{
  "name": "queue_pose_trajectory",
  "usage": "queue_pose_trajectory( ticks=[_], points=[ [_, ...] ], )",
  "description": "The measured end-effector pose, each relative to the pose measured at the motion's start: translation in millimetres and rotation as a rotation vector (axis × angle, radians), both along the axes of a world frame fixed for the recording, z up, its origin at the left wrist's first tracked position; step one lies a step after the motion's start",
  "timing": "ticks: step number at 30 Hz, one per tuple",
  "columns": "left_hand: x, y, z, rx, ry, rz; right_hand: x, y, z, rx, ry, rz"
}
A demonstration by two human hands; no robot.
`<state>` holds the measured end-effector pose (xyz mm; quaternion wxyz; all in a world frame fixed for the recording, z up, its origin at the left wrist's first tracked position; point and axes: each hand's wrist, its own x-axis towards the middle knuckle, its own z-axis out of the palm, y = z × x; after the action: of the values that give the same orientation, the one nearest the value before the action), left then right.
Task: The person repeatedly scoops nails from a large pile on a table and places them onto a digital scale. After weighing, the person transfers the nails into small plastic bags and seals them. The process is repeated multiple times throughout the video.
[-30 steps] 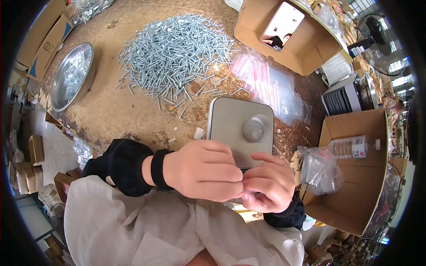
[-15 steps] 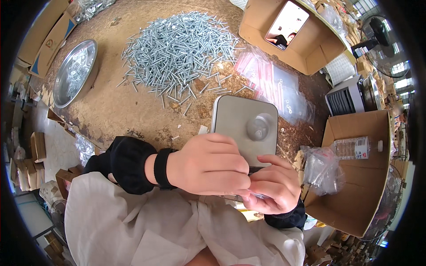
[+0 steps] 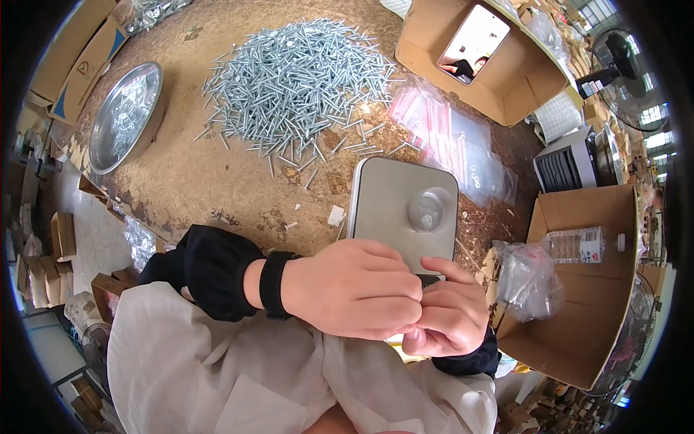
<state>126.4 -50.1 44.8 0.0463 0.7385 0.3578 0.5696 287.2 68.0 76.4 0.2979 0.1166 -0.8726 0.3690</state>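
Observation:
Over the near edge of a metal-topped scale (image 3: 379, 210), my two hands meet at the fingertips. My left hand (image 3: 354, 289), with a black band at its wrist, has its fingers curled down. My right hand (image 3: 455, 311) is closed against it, thumb and fingers bent and the index finger raised. Whatever they pinch is hidden between the fingers. On the scale's plate stands a small clear round cup (image 3: 429, 210). Beyond the scale lies a big heap of silvery screws (image 3: 296, 90). Clear zip bags with pink strips (image 3: 441, 137) are spread to its right.
A metal bowl (image 3: 150, 130) with small bagged parts stands at the left. At the back right, a cardboard box (image 3: 499, 105) has a phone (image 3: 473, 43) leaning in it. Another box (image 3: 571, 318) at the right holds a plastic bottle (image 3: 578, 246) and crumpled plastic (image 3: 528, 282).
Both hands stay together. My left hand has shifted slightly right and down, and a shiny bit of clear material seen at the right fingertips before is now hidden. The view has moved slightly.

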Motion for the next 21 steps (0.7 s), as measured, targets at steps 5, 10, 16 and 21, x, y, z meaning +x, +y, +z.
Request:
queue_pose_trajectory(
  ticks=[5, 10, 16, 21],
  points=[
    [-2.1, -1.0, 2.2, -0.010, -0.015, 0.011, -1.5, 1.6, -2.8, -0.030, -0.002, 0.028],
    [-20.5, -3.4, 7.6, -0.072, -0.144, 0.026, -0.2, 10.9, 2.2, -0.088, -0.014, 0.016],
    [-23.5, -2.7, 12.0, -0.206, -0.274, 0.013, 3.1, 10.2, 3.0, -0.084, 0.005, -0.002],
    [-22.8, -1.0, 4.4, -0.195, -0.438, -0.005, 2.1, 12.6, 1.7, -0.086, 0.003, 0.005]
  ],
)
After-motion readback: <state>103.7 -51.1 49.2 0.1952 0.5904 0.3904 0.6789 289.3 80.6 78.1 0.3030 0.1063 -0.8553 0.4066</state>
